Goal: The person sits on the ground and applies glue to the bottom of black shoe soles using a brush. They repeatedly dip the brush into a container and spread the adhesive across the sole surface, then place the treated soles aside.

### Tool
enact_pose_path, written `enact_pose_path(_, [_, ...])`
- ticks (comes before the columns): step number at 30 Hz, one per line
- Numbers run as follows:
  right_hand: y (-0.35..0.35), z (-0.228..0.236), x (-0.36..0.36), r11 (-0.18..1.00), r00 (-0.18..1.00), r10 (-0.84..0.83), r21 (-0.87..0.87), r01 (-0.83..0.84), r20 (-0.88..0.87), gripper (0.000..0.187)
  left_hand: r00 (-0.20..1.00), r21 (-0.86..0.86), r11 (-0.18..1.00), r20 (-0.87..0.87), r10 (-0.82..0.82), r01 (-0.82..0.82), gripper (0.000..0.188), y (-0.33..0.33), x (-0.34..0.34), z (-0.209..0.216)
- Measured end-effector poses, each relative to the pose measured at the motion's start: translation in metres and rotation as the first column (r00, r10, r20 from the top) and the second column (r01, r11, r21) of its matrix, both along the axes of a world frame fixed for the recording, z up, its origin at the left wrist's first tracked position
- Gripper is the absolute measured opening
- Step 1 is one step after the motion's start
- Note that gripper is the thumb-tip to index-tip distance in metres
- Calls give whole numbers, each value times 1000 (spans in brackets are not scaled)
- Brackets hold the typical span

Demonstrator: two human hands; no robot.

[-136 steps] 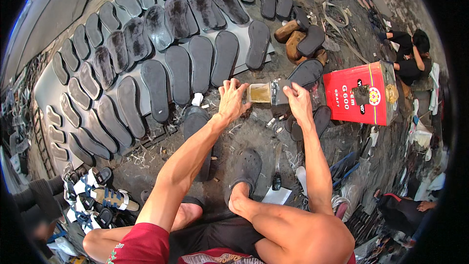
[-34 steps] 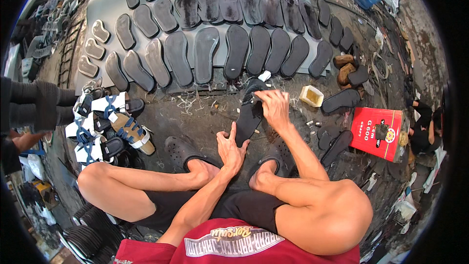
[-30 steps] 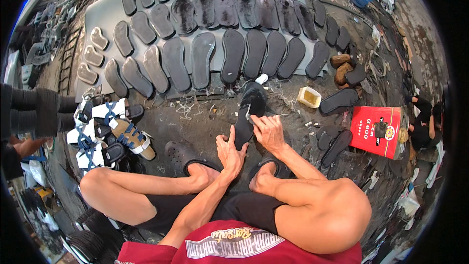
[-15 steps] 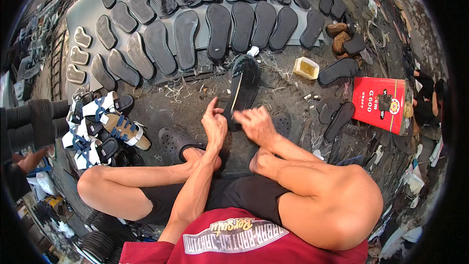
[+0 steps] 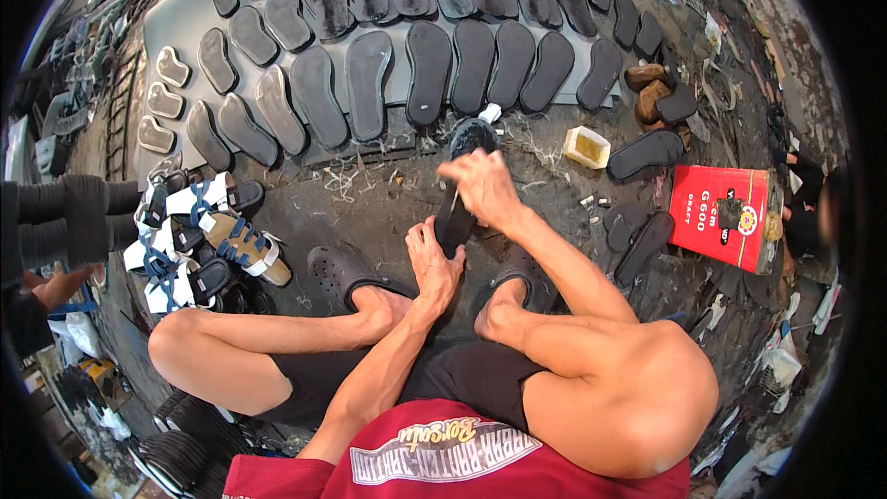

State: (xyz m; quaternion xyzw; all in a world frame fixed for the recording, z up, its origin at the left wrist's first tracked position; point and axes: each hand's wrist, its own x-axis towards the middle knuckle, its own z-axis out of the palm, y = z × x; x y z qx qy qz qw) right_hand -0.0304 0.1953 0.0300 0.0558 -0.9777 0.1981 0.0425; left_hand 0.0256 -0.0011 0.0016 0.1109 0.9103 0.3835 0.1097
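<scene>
A dark sandal sole (image 5: 453, 225) lies lengthwise on the ground between my feet, its far end resting on a dark rounded block (image 5: 474, 135). My left hand (image 5: 436, 266) grips the sole's near end, thumb on one side and fingers on the other. Over the sole's upper half is my right hand (image 5: 485, 189), fingers curled together and partly blurred. Whatever those fingers pinch is hidden, and the hand covers much of the sole's surface.
Rows of black soles (image 5: 367, 83) lie on a grey sheet ahead. Finished sandals (image 5: 245, 245) are heaped at left, near another person's hand (image 5: 65, 286). To the right are a white tub of yellowish glue-like stuff (image 5: 587, 147), loose soles (image 5: 645, 156) and a red can (image 5: 721, 214).
My right hand has moved from the sole's near end toward its far end. My left hand has shifted right and closed on the near end. The pale strip along the sole no longer shows.
</scene>
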Motion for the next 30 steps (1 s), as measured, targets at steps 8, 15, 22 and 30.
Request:
enact_pose_path(8, [38, -4, -1, 950, 942, -310, -10, 311, -128, 24, 998, 81, 995, -45, -52, 55, 69, 2, -10, 3])
enact_pose_path(15, [-65, -10, 83, 995, 989, 86, 57, -80, -116, 41, 868, 511, 712, 166, 468, -482, 49, -11, -56, -8])
enact_pose_path(22, [8, 55, 63, 390, 806, -453, -729, 563, 381, 31, 873, 416, 767, 220, 436, -488, 45, -8, -60, 0])
enact_pose_path(30, [67, 110, 40, -230, 739, -544, -918, 323, 396, 38, 999, 21, 999, 29, -27, 27, 101, 15, -12, 1])
